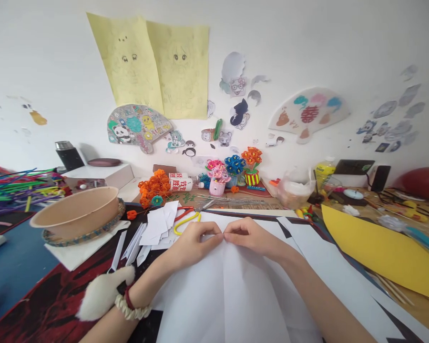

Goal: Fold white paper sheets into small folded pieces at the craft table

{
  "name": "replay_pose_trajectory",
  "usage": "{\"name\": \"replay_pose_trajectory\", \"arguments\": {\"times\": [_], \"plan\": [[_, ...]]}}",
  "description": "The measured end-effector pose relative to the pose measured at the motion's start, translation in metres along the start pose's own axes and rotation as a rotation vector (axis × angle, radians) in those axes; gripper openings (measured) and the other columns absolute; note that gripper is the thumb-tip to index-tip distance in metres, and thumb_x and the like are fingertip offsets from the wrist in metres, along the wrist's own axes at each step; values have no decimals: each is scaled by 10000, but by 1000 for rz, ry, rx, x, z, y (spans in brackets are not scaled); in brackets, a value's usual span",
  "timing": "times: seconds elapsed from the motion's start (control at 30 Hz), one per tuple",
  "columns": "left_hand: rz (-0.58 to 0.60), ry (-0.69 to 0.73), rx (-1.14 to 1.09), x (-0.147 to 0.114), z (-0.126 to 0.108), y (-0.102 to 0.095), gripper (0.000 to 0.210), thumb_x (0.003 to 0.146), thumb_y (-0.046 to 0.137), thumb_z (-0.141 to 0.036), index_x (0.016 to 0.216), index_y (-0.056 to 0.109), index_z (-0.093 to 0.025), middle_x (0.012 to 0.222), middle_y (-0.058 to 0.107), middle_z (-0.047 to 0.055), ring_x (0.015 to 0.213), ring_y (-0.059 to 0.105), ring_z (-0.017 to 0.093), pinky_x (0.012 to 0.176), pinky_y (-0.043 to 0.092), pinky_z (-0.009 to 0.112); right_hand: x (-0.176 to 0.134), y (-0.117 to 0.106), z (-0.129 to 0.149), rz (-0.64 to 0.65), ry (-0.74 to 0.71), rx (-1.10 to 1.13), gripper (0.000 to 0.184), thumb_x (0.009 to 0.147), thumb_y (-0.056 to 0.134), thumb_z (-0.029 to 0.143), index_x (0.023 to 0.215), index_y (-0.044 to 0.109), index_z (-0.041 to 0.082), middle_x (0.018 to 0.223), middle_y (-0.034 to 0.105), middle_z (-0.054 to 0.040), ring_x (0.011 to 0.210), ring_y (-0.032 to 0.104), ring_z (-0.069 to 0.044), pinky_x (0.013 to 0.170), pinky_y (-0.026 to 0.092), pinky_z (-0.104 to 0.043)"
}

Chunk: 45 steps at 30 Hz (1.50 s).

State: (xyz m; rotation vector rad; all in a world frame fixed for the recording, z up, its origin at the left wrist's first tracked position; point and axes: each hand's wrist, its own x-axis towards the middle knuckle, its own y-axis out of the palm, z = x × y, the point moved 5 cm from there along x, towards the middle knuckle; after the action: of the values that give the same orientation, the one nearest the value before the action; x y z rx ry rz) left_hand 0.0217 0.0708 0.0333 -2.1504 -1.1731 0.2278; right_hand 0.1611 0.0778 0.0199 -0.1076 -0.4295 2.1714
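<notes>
Both hands meet at the top edge of a large white sheet of paper, which has a crease running down its middle. My left hand pinches that edge between thumb and fingers. Right beside it, my right hand pinches the same edge, the fingertips of both almost touching. Below the hands the paper slopes toward me. Scissors with red and yellow handles lie just beyond my left hand. Cut white paper pieces are piled to the left of them.
At left stand a beige bowl and a bundle of coloured pipe cleaners. Pipe-cleaner flowers line the back by the wall. More white paper and a yellow sheet lie at right. A white fuzzy object is near my left wrist.
</notes>
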Motion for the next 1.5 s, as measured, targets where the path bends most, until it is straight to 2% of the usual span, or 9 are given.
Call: {"name": "replay_pose_trajectory", "arguments": {"times": [0.13,0.3,0.57,0.8,0.9,1.0,1.2,1.4,1.5], "plan": [[-9,11,-22,0,2,3,244,875,437,-293,726,585,-170,705,567,-19,680,485,119,601,345,209,1,2,0,-16,-16,-3,273,841,559,372,686,595,151,655,476,13,632,404,-119,557,310,-221],[-41,4,-49,0,3,3,231,860,441,-282,712,574,-164,673,524,-17,642,432,118,577,311,214,4,4,-6,-76,7,106,288,796,610,396,659,617,143,627,513,11,596,435,-116,539,331,-220],[-138,47,-154,0,6,1,217,869,483,-270,715,584,-155,672,530,-21,659,447,113,604,315,220,6,4,-9,-161,-24,186,250,760,640,375,675,668,142,648,593,-13,607,497,-133,563,371,-232],[-147,41,-177,-1,8,0,247,876,486,-314,725,594,-151,688,546,-16,671,462,115,610,331,217,6,3,-7,-163,-29,188,215,783,619,334,696,669,144,680,610,-15,627,518,-138,581,389,-231],[-113,15,-125,0,10,2,237,871,474,-299,734,604,-156,693,558,-15,674,478,121,609,340,218,5,1,-6,-120,-56,52,216,820,572,320,730,668,149,710,621,-18,663,532,-149,600,396,-234],[-75,-53,17,2,19,6,223,856,468,-281,739,620,-167,698,589,-11,671,507,131,615,348,228,4,-2,-7,-118,-57,-206,212,848,515,272,739,660,162,752,642,-25,715,554,-165,636,401,-247],[-187,-250,380,3,42,3,158,802,529,-273,765,652,-182,783,682,30,773,597,192,666,363,268,5,-8,-23,-270,11,-761,208,851,501,187,687,628,174,810,634,-25,821,560,-186,756,370,-309],[-306,-312,444,1,41,-7,124,795,549,-238,756,649,-176,790,692,43,777,617,198,672,375,267,7,-11,-28,-357,29,-920,191,880,495,188,729,612,176,877,609,-28,895,556,-181,819,374,-312],[-373,-371,434,-1,42,-14,127,802,559,-238,768,658,-166,785,695,51,770,621,202,666,377,265,3,-11,-26,-380,40,-928,129,876,497,187,861,625,186,983,603,-39,977,541,-194,880,379,-324]]}}
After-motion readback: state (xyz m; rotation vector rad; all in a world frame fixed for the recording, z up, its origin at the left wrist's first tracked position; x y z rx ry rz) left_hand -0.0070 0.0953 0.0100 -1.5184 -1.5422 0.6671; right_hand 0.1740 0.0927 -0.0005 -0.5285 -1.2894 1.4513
